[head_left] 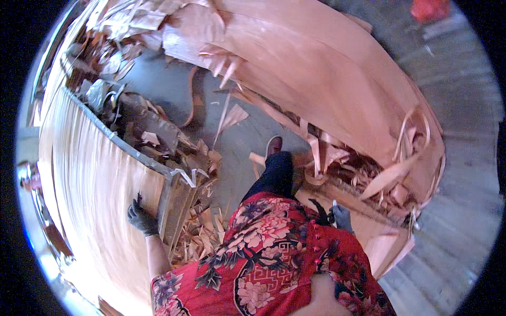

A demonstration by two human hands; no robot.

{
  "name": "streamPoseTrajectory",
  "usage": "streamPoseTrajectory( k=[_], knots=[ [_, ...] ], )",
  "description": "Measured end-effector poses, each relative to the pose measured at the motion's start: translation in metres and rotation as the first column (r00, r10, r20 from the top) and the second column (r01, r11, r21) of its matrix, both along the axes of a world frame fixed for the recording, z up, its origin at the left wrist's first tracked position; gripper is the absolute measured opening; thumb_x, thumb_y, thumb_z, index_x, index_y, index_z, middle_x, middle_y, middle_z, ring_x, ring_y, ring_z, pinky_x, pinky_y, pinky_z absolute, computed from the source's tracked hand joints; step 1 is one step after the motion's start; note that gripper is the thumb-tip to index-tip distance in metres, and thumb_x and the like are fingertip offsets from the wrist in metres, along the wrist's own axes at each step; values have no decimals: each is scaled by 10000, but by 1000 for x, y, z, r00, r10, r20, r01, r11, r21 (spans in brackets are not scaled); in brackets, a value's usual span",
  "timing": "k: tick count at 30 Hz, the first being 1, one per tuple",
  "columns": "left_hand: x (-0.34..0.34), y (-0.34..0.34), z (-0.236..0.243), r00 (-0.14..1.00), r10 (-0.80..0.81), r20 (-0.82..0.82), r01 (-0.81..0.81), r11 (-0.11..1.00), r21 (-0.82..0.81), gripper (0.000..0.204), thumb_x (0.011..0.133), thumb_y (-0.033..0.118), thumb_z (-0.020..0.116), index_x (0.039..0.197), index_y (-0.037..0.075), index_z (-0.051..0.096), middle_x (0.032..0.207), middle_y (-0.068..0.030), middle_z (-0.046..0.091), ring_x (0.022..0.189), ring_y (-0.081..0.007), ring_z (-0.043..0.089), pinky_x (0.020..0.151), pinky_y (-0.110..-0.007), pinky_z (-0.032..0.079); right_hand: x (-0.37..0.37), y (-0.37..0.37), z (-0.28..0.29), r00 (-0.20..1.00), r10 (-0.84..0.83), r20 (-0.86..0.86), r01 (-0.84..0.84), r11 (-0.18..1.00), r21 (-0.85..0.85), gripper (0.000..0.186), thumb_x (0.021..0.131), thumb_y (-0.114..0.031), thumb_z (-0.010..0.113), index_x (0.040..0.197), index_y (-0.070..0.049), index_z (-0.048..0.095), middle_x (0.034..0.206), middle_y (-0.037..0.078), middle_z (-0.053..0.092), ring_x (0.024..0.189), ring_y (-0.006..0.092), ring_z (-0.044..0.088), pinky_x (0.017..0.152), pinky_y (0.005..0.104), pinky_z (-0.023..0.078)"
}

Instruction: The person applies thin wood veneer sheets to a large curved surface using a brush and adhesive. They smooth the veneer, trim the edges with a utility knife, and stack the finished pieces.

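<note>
My left hand (142,218), in a grey glove, lies on the pale top of a tall stack of wood veneer sheets (97,163). Its fingers look apart, with a small dark shape at one fingertip. On my right, my gloved right hand (342,217) is closed around a slim thing with a whitish tip (334,203); most of it is hidden. A dark strip (320,210) shows just beside that hand. Close by lies a second, larger heap of reddish veneer sheets (316,68), which curves from the far side round to the right.
Torn veneer scraps (203,226) litter the ground beside the left stack. More curled strips (406,168) stick out of the right heap. Grey floor (237,142) runs between the stacks, where my shoe (273,145) stands. A red object (429,9) sits at the far right.
</note>
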State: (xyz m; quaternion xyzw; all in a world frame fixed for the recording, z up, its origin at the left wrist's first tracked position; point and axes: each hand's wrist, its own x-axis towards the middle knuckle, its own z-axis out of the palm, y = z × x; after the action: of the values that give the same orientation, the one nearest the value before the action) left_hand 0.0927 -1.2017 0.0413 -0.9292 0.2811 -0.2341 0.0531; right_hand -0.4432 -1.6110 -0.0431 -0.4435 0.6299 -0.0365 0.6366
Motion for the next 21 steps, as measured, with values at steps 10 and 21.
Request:
streamPoseTrajectory(
  k=[10,21],
  knots=[
    [0,8,-6,976,217,-15,-217,976,24,371,739,93,564,1109,109,530,927,-93,561,928,-298,539,732,-435,423,164,-140,-28,816,543,-198,-562,825,-55,242,892,-230,519,828,-6,586,666,73,593,535,147,557,484,283,448],
    [24,-114,49,816,577,-31,-562,782,-270,349,774,7,479,1116,39,539,884,-124,563,854,-296,541,680,-400,394,383,-302,-16,686,728,-12,-720,676,-158,265,873,-193,540,785,37,637,703,106,637,606,160,596,568,300,499]
  ],
)
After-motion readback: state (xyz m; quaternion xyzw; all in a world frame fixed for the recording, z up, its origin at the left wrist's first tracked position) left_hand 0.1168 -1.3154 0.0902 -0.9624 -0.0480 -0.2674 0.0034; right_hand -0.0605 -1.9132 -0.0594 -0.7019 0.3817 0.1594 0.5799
